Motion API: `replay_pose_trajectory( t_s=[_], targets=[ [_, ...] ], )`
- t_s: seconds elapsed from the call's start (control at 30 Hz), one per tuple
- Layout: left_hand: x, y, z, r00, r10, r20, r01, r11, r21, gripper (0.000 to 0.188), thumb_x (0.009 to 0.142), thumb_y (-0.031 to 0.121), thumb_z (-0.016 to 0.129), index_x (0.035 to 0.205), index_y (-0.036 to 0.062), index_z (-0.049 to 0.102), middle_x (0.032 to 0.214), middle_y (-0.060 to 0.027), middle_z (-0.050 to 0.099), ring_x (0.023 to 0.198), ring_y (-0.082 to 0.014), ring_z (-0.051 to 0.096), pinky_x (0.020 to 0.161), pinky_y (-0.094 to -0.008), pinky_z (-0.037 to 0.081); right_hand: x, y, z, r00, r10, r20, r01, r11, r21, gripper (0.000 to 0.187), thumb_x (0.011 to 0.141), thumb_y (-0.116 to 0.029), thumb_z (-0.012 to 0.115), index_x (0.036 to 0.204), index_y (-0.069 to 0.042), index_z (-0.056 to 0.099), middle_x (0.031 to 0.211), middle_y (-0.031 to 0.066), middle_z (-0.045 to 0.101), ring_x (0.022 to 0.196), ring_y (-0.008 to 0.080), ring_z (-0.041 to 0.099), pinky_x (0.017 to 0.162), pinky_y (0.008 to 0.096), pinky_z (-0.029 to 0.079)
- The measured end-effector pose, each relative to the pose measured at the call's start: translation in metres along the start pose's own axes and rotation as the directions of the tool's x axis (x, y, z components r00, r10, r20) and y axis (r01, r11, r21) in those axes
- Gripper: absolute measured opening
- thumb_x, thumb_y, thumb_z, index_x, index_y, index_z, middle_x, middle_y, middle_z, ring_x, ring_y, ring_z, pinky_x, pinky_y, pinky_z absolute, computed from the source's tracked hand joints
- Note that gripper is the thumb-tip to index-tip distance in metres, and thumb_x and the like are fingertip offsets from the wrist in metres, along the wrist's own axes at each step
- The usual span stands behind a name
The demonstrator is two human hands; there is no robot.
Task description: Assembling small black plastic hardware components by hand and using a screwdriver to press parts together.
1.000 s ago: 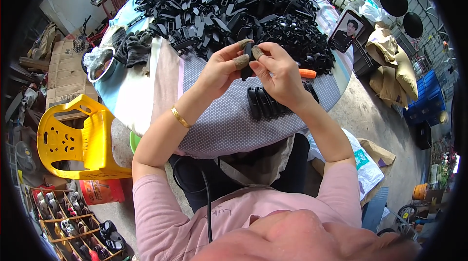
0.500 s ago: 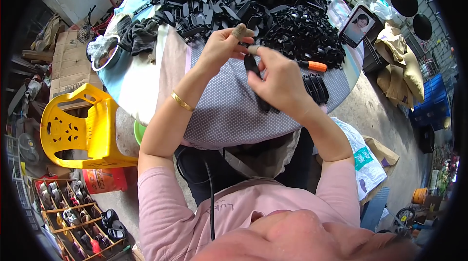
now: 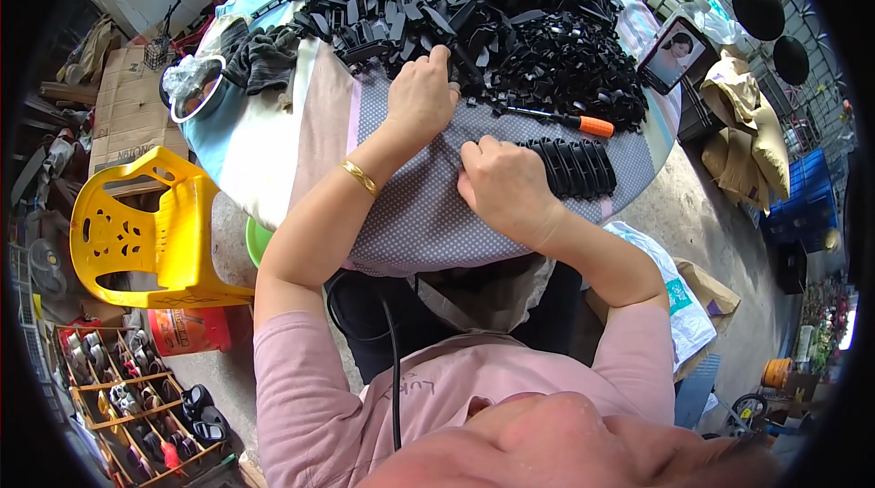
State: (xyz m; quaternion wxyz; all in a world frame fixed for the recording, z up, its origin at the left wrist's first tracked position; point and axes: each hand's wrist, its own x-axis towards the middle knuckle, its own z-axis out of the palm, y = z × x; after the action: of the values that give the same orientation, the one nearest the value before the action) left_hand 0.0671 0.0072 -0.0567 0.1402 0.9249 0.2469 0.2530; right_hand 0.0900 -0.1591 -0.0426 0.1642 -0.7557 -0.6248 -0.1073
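Note:
My left hand is at the near edge of a large heap of black plastic parts, its fingers bent inward. What they hold, if anything, is hidden behind the hand. Lower and to the right, my right hand is closed on the dotted tablecloth, at the left end of a row of black ribbed clip-like pieces. Its fingers hide whatever is in them. A screwdriver with an orange handle lies between that row and a mound of smaller black parts.
A phone stands at the table's right edge. Dark gloves and a white-rimmed bowl sit at the left. A yellow plastic chair stands left of the round table, with a shoe rack below it.
My hands were together over the cloth around a black piece and have moved apart. The right came down toward me beside the row; the left shifted slightly right along the heap's edge.

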Motion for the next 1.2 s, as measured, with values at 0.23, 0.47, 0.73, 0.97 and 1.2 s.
replay_pose_trajectory(
  t_s=[0.23, 0.47, 0.73, 0.97, 1.2],
  targets=[
    [0.001, -0.007, -0.026, 0.992, -0.036, -0.119, 0.014, 0.983, -0.183, 0.028, 0.072, 0.012, 0.059, 0.097, -0.0007, 0.058, 0.095, -0.0202, 0.058, 0.088, -0.0348, 0.058, 0.08, -0.0394, 0.047, 0.038, 0.047, -0.018, 0.993, 0.04, -0.114, -0.008, 0.964, 0.265, 0.017, 0.079, -0.024, 0.063, 0.088, -0.01, 0.067, 0.07, 0.0072, 0.058, 0.065, 0.0249, 0.059, 0.057, 0.0345, 0.047],
    [0.014, -0.024, -0.034, 0.998, -0.048, -0.045, 0.028, 0.932, -0.362, 0.03, 0.069, 0.012, 0.066, 0.094, -0.0038, 0.061, 0.076, -0.0164, 0.061, 0.079, -0.0283, 0.062, 0.073, -0.0328, 0.051, 0.072, 0.071, 0.007, 0.979, -0.023, 0.202, 0.033, 0.999, -0.042, 0.022, 0.08, -0.021, 0.061, 0.1, -0.014, 0.066, 0.085, 0.0063, 0.059, 0.076, 0.0236, 0.06, 0.069, 0.0342, 0.049],
    [0.017, -0.03, -0.042, 0.918, -0.088, 0.387, 0.394, 0.326, -0.859, 0.039, 0.076, 0.007, 0.069, 0.109, -0.0065, 0.053, 0.078, -0.0046, 0.058, 0.07, -0.0129, 0.06, 0.066, -0.0236, 0.052, 0.075, 0.071, 0.013, 0.982, 0.068, 0.178, -0.071, 0.997, 0.01, 0.018, 0.077, -0.019, 0.064, 0.087, -0.005, 0.059, 0.082, 0.0105, 0.063, 0.08, 0.0275, 0.063, 0.07, 0.0376, 0.05],
    [0.022, -0.031, -0.041, 0.903, -0.132, 0.408, 0.411, 0.539, -0.735, 0.025, 0.082, 0.009, 0.064, 0.105, 0.0022, 0.061, 0.087, 0.0002, 0.06, 0.073, -0.0073, 0.058, 0.066, -0.0193, 0.05, 0.082, 0.075, 0.007, 0.94, 0.206, 0.272, -0.215, 0.977, 0.005, 0.025, 0.077, -0.025, 0.066, 0.089, -0.003, 0.063, 0.084, 0.0144, 0.065, 0.084, 0.0293, 0.063, 0.074, 0.0379, 0.05],
    [0.017, -0.026, -0.03, 0.903, -0.039, 0.428, 0.414, 0.346, -0.842, 0.027, 0.086, 0.015, 0.06, 0.109, 0.002, 0.058, 0.092, -0.003, 0.062, 0.083, -0.0109, 0.06, 0.077, -0.0285, 0.052, 0.079, 0.088, 0.015, 0.941, 0.217, 0.261, -0.232, 0.972, 0.028, 0.026, 0.077, -0.028, 0.066, 0.079, -0.003, 0.068, 0.08, 0.0151, 0.065, 0.079, 0.0301, 0.064, 0.073, 0.0381, 0.051]
  ],
)
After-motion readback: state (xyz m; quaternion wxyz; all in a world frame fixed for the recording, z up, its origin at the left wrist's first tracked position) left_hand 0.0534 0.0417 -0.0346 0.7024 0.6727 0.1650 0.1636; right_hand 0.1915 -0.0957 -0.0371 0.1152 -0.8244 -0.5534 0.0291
